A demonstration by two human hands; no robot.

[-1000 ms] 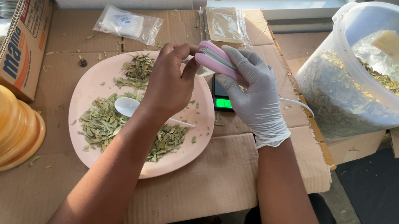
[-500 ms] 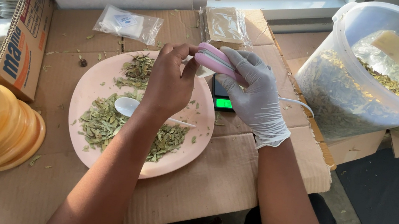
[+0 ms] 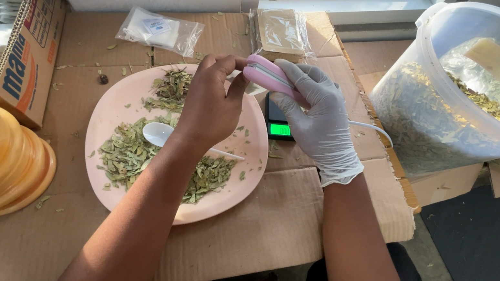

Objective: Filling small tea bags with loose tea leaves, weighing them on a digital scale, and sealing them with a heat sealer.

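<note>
The gloved right hand (image 3: 321, 121) grips a pink sealer (image 3: 269, 76); the bare left hand (image 3: 213, 103) pinches its left end above the pink plate (image 3: 112, 108).

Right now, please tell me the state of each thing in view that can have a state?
Left hand: bare, fingertips pinching at the sealer's tip.
Right hand: gloved, wrapped around the pink sealer.
Pink plate: holds dried leaves, white spoon lying in it.
Scale: on, green screen lit.
Clear bucket: open, partly filled with leaves.
Small bag: filled, lying flat.
</note>
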